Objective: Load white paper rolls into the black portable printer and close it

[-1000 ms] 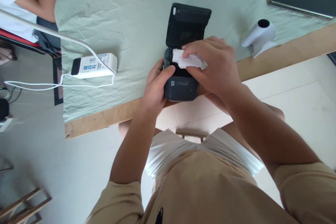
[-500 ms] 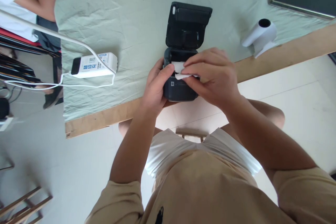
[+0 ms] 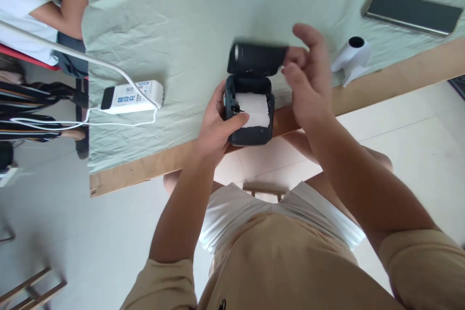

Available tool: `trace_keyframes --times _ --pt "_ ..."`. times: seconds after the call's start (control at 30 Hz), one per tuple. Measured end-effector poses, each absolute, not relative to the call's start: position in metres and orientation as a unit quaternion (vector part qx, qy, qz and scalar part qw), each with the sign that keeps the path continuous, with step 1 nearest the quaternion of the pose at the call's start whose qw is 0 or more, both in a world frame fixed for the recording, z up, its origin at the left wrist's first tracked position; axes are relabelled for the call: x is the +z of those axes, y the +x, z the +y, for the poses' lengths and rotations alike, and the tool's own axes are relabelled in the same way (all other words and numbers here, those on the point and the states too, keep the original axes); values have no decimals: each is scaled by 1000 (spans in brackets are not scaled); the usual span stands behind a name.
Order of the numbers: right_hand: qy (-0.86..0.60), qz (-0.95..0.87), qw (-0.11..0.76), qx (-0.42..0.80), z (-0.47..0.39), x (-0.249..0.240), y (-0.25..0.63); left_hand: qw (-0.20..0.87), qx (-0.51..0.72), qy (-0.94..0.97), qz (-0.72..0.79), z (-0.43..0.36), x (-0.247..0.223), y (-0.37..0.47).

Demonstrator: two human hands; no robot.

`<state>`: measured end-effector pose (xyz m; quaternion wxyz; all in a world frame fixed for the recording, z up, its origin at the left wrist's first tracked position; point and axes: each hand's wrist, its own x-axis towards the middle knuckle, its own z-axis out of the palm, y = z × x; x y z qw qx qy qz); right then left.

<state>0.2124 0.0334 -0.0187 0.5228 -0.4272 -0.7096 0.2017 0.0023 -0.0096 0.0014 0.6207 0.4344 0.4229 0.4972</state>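
A small black receipt printer (image 3: 250,138) stands at the table's front edge with its lid (image 3: 256,58) raised and blurred by motion. White paper (image 3: 256,109) lies in its bay, its torn end out over the front rim. My left hand (image 3: 221,126) grips the printer's left side, thumb pressed on the paper. At the lid's right edge is my right hand (image 3: 308,77), its fingers bent against that edge and one finger lifted away.
To the right, a partly unrolled paper roll (image 3: 350,58) stands near the wooden table edge (image 3: 399,75), with a dark phone (image 3: 414,13) behind it. A white power bank (image 3: 134,97) with a cable lies left. Another person's arm (image 3: 67,14) is at the far left.
My right hand has let go of the paper and moved up and right to the lid. The lid has tipped forward from its wide-open position. The paper now lies over the printer's front.
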Motion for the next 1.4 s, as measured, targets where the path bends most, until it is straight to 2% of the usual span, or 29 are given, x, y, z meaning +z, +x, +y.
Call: trace_keyframes --times 0.1,0.3,0.57,0.8,1.0,1.23,1.4 --pt "-408 -660 578 253 28 -25 212 619 504 426 426 -9 1 1" --pt "-410 -708 462 342 21 -27 211 642 506 408 406 -11 5 4" --pt "-410 -723 435 348 31 -35 215 650 502 399 409 -10 10 8" --pt "-421 -710 422 376 24 -20 213 661 537 372 369 -8 5 11" --pt "-439 -700 477 300 18 -19 215 682 525 301 412 -1 4 12" --pt "-421 -747 445 259 15 -13 221 658 577 251 413 2 4 14" --pt "-454 -742 448 206 7 9 215 655 598 243 392 2 3 16"
